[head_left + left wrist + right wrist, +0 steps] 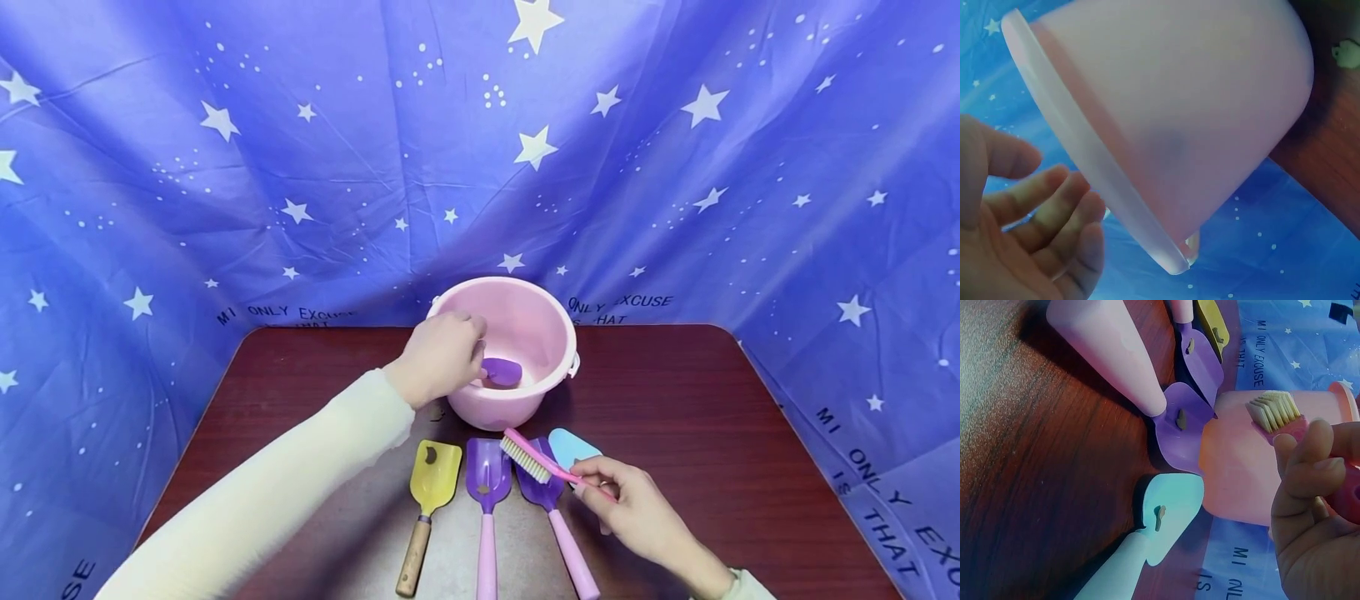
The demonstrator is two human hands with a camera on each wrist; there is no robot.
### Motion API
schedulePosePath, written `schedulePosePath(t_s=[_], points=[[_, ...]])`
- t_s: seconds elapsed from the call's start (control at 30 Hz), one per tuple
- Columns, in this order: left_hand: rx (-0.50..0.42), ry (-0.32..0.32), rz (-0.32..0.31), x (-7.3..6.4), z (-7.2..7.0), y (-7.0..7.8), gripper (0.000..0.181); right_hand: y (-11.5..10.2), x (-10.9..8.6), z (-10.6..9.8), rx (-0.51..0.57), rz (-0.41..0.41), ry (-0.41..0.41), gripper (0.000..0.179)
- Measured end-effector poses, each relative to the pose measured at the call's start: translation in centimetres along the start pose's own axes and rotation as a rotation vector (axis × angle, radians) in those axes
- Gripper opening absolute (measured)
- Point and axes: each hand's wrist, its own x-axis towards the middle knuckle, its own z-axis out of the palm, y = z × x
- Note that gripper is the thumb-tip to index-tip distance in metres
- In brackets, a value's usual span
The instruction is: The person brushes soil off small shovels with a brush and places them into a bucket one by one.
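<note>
My left hand hangs over the rim of a pink bucket. In the left wrist view its fingers are loosely bent, with nothing seen between them. A purple scoop-like piece lies inside the bucket, apparently below the hand. My right hand pinches the handle of a pink brush, its pale bristles facing down and left. Beneath the brush lies a purple shovel with a pink handle. A light blue shovel is partly hidden behind the right hand.
A second purple shovel and a yellow shovel with a wooden handle lie in front of the bucket. Small brown pieces rest in the shovel blades. A blue star-printed cloth surrounds the dark red table.
</note>
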Motion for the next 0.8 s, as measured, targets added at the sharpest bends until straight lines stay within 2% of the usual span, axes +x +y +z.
schedulePosePath(t_s=[0.17,0.3,0.47,0.6,0.8], points=[[-0.055,0.165,0.033,-2.0,0.1,-0.1,0.01,0.0,0.0,-0.1,0.009,-0.015,0.008,0.019],[-0.117,0.233,0.101,-3.8,0.2,-0.3,0.01,0.2,0.0,-0.1,0.007,-0.027,0.008,0.019],[-0.174,0.287,0.148,-6.0,0.3,-0.6,0.013,0.5,0.0,-0.2,-0.005,-0.035,0.01,0.019],[-0.209,0.311,0.128,-7.7,0.4,-0.9,0.012,0.5,0.0,-0.4,-0.019,-0.038,0.01,0.019],[-0.231,0.297,0.086,-9.8,0.8,-1.1,0.019,0.2,-0.1,-0.5,-0.03,-0.032,0.011,0.018]])
